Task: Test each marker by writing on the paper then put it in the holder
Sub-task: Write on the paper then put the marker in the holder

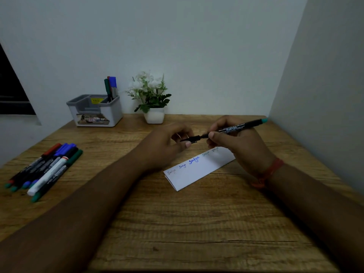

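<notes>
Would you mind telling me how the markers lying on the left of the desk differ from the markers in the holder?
The markers on the desk lie flat side by side on the wood; the markers in the holder stand upright in a rear compartment. The desk group is the larger one; only about three stand in the holder. The desk group includes a white-barrelled marker; none shows among the standing ones. Both groups show green, red and blue, and neither hand touches them.

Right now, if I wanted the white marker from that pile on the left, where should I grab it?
Probably the white marker is best pinched mid-barrel from above: it lies flat on the table, other markers pressed along its left side, so a sideways approach is blocked.
</notes>
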The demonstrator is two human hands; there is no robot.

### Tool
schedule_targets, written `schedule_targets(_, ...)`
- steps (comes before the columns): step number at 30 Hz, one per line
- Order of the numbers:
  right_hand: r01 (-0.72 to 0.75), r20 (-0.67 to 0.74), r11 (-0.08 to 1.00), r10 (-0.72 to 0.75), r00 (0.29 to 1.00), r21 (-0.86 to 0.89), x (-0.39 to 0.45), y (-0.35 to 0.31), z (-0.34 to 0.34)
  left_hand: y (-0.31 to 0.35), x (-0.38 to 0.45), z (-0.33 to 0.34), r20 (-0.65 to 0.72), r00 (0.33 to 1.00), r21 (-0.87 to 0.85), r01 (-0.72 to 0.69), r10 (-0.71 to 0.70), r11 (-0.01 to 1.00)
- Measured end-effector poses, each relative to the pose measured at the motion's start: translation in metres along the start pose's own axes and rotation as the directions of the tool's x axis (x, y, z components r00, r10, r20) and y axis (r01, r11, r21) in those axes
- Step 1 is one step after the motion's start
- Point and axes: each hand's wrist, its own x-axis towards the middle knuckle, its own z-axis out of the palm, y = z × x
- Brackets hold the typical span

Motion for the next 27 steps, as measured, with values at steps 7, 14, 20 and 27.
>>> schedule_targets(7, 0.041, 0.014, 0.998, -0.04, 0.999, -0.049, 0.003, 0.004, 0.0, 0.001, 0.0, 0.001, -0.008, 0.999, -0.004, -0.037, 0.037, 0.999)
schedule_targets(14, -0.009, 0.063, 0.995, 0.003, 0.998, 0.098, 0.002, 0.01, 0.001, 0.002, 0.001, 0.003, -0.022, 0.998, -0.033, -0.054, 0.053, 0.998)
schedule_targets(20, -0.063, 0.05, 0.976, 0.054, 0.997, 0.207, 0.003, 0.01, 0.002, 0.005, 0.001, 0.0, -0.042, 0.998, -0.07, -0.053, 0.05, 0.996)
schedule_targets(27, -0.025, 0.063, 0.985, 0.015, 0.998, 0.168, 0.001, 0.006, 0.008, 0.013, 0.002, -0.005, -0.018, 1.0, -0.116, 0.023, -0.025, 0.993)
